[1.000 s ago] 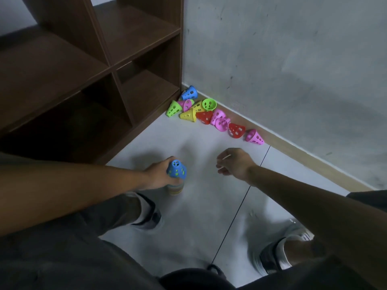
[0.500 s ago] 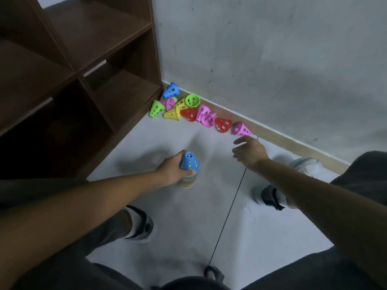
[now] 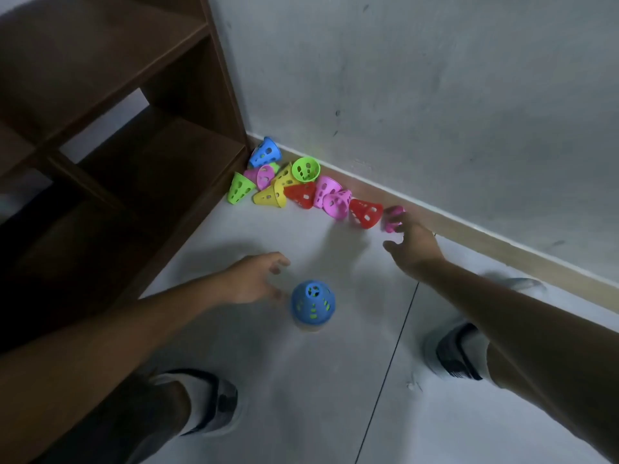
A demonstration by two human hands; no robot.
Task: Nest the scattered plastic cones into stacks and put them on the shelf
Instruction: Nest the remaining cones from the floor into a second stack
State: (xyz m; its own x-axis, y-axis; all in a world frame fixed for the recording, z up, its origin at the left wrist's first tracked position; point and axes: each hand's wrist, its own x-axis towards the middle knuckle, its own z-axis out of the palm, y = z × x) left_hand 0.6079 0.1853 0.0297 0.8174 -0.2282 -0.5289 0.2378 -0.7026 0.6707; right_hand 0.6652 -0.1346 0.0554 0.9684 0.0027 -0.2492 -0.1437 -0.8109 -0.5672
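Dim, flat indoor light, brightest on the grey wall (image 3: 435, 95) at upper right. Deep shadow inside the lower shelf (image 3: 110, 182) compartments at left. Soft shadows on the floor (image 3: 301, 396) near the hands. Motion blur on the right hand (image 3: 413, 244) and the pink cone (image 3: 392, 218) at its fingertips. Wide-angle bending along frame edges. No glare.

Your cones, stacked and loose
Your blue-topped stack (image 3: 313, 304) stands upright on the floor; loose cones (image 3: 303, 192) lie tipped beside the brown shelf (image 3: 160, 155).
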